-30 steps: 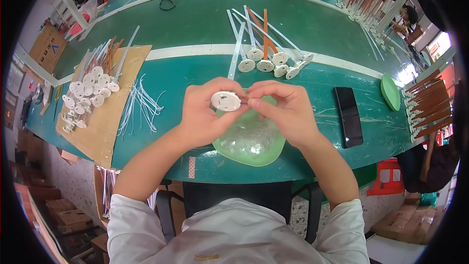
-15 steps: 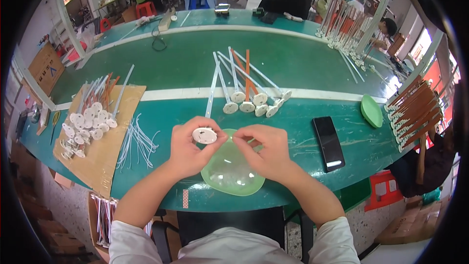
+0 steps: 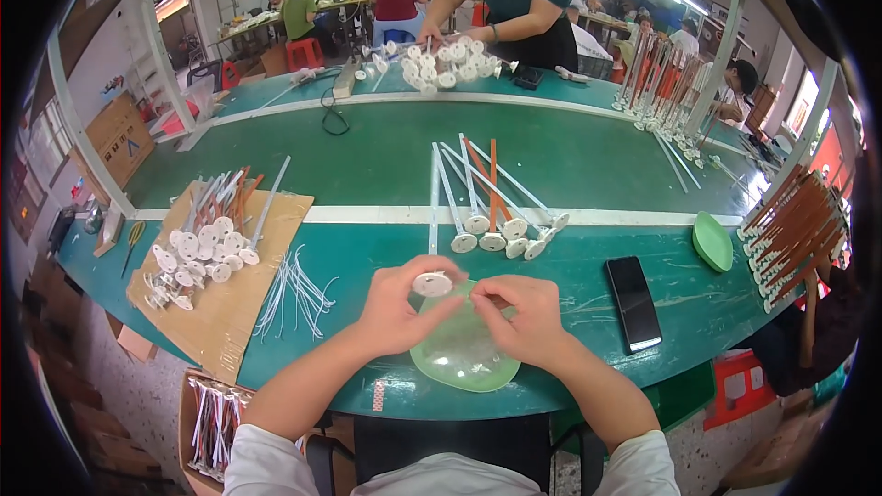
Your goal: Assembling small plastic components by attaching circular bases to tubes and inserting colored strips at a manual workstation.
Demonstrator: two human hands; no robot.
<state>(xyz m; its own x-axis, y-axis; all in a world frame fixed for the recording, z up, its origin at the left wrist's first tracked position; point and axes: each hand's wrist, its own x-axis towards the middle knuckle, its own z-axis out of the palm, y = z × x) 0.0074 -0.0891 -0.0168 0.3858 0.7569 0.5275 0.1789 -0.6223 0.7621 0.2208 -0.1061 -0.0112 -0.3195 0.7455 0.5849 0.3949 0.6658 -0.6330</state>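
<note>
My left hand (image 3: 390,317) is closed round a white round disc (image 3: 432,285) with holes; a long pale strip (image 3: 435,202) rises from behind the fingers, seemingly joined to it. To its right, my right hand (image 3: 531,314) has thumb and forefinger pinched together; anything between them is too small to make out. Both hands hover over a shallow green dish (image 3: 467,369) at the table's near edge, whose contents are blurred. Beyond them lie several disc-ended strips (image 3: 493,241), pale and brown, fanned across the white rail.
Cardboard (image 3: 207,321) on the left carries a heap of disc-ended strips, beside loose white ties (image 3: 292,298). On the right lie a black phone (image 3: 633,303), another green dish (image 3: 713,242) and stacked brown strips (image 3: 795,234). Across the table a person (image 3: 514,0) holds a white-disc bundle.
My view has tilted up, so the table sits lower and further right. My fingertips have drawn slightly apart. The person opposite has lowered the bundle toward the far tabletop.
</note>
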